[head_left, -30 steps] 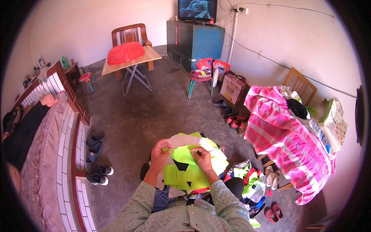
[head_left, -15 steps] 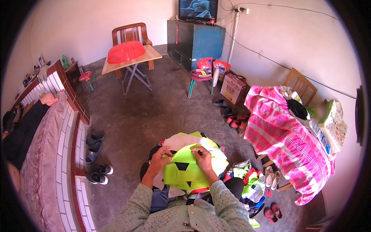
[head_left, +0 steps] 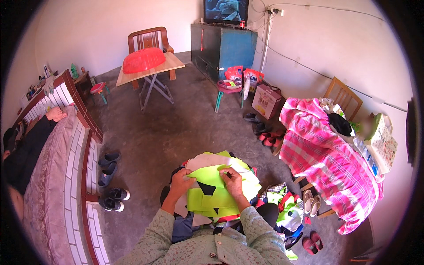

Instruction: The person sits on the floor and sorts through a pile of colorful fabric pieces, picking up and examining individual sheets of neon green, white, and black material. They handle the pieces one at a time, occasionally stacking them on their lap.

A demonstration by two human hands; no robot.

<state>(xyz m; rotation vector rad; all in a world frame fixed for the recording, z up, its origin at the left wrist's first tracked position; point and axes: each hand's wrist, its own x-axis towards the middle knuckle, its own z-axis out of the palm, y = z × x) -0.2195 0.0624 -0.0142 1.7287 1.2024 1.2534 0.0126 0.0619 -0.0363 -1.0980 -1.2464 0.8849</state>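
Observation:
In front of me, both hands hold the upper edge of a neon yellow-green fabric piece (head_left: 209, 176). My left hand (head_left: 180, 182) pinches its left end between thumb and fingers. The right end is gripped by my right hand (head_left: 231, 180), its fingers curled together. A dark gap or black patch (head_left: 206, 189) shows just under the held strip. Beneath lies a larger spread of yellow-green cloth (head_left: 201, 203), with a pale beige piece (head_left: 205, 161) at its far side. What supports this layered pile is hidden by the cloth.
Mixed fabric scraps (head_left: 289, 212) lie on the floor at my right. A chair under a pink plaid cloth (head_left: 313, 141) stands beyond. On the left is a brick-edged bed (head_left: 44, 176) with a person's arm and hand. Ahead, a folding table (head_left: 174, 62) bears a red cover (head_left: 143, 60).
The held fabric strip has dropped and flattened, its raised peak between my hands now lower. My left hand has shifted very slightly; my right hand stays nearly in place.

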